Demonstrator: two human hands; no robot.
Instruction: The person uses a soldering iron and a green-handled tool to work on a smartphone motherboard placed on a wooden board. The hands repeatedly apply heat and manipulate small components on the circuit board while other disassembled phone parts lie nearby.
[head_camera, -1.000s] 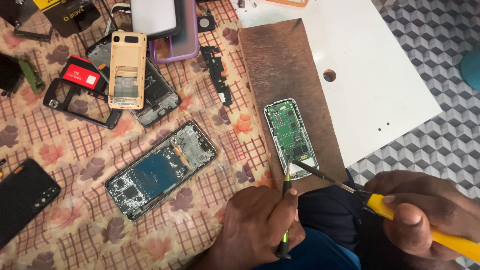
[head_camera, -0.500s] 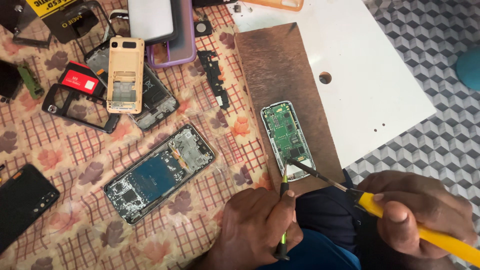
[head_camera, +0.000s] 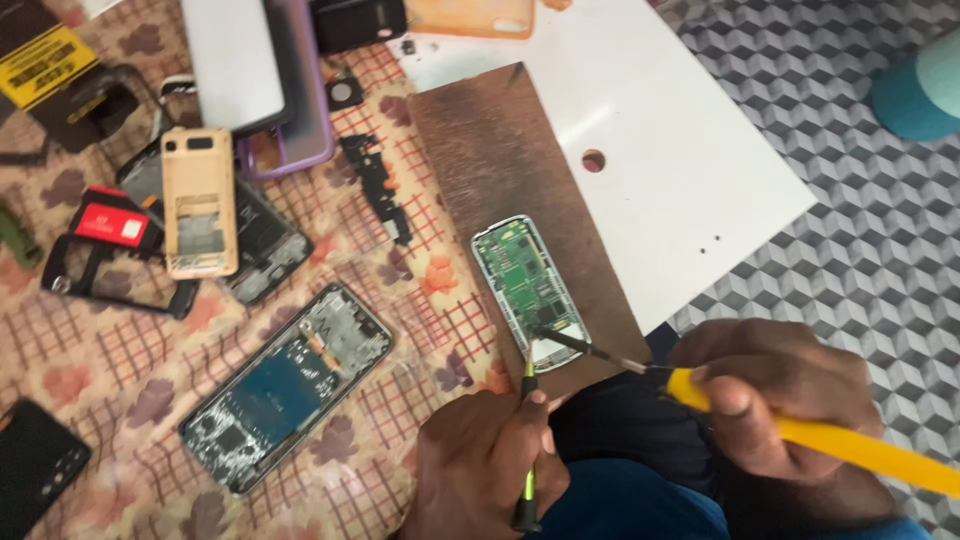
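A small open phone with a green circuit board (head_camera: 524, 285) lies on a brown board (head_camera: 500, 170). My right hand (head_camera: 775, 410) grips a yellow-handled screwdriver (head_camera: 800, 432); its dark tip touches the lower end of the circuit board. My left hand (head_camera: 490, 470) holds thin green tweezers (head_camera: 527, 440) upright, their tip just below the phone's bottom edge. Both tools meet near the phone's lower end.
A larger opened phone (head_camera: 285, 385) lies to the left on the patterned cloth (head_camera: 110, 370). A tan phone back cover (head_camera: 198, 200), black frames, a red part (head_camera: 105, 222) and a purple case (head_camera: 300, 110) lie further left. A white panel (head_camera: 660, 150) sits behind the brown board.
The view has shifted so everything sits lower and more centred. The screwdriver tip and tweezers have stayed at the phone's lower end.
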